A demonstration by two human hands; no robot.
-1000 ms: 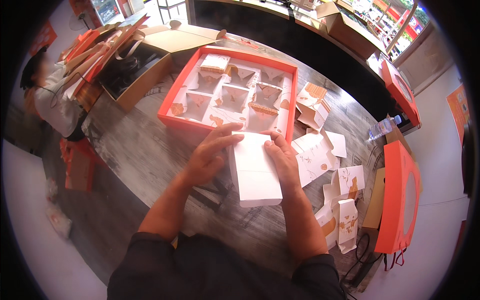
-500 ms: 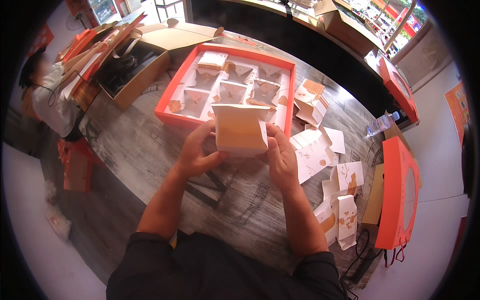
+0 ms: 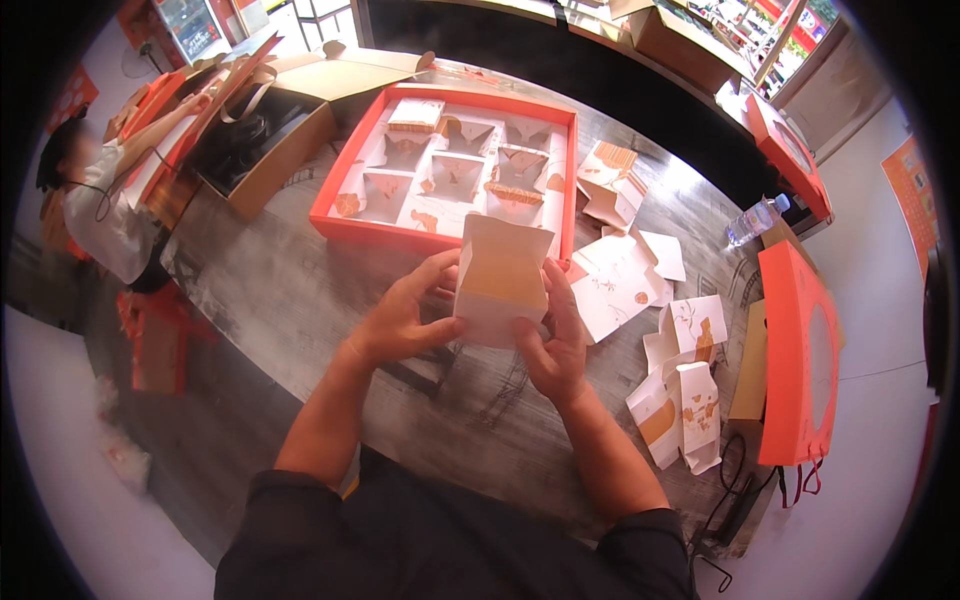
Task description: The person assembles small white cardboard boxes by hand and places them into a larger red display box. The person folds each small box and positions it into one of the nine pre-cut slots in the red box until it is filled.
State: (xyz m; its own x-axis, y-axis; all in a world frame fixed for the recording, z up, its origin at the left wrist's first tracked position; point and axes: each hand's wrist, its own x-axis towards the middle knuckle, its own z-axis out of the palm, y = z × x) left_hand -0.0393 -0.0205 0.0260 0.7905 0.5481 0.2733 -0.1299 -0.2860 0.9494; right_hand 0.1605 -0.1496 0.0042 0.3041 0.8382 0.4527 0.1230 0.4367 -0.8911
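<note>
carton [image 3: 502, 290] — open-ended — held between left grip [image 3: 405, 315] and right grip [image 3: 555, 345].

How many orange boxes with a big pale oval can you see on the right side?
2. The nearer orange box stands at the right; the farther orange box is behind the clear bottle. Others could be hidden behind them.

Beyond the right grip [image 3: 553, 355], toward the far right, a clear bottle [image 3: 752, 222] with a pale cap is on the table [image 3: 260, 310]. Nearer and right of that grip, a tall red-orange box [image 3: 782, 350] with a rounded window is beside a black cable [image 3: 736, 470]. Beyond the left grip [image 3: 395, 315], an open brown carton [image 3: 285, 165] holds dark items. Farther left is a co-worker [image 3: 105, 220] in a white top.
</note>
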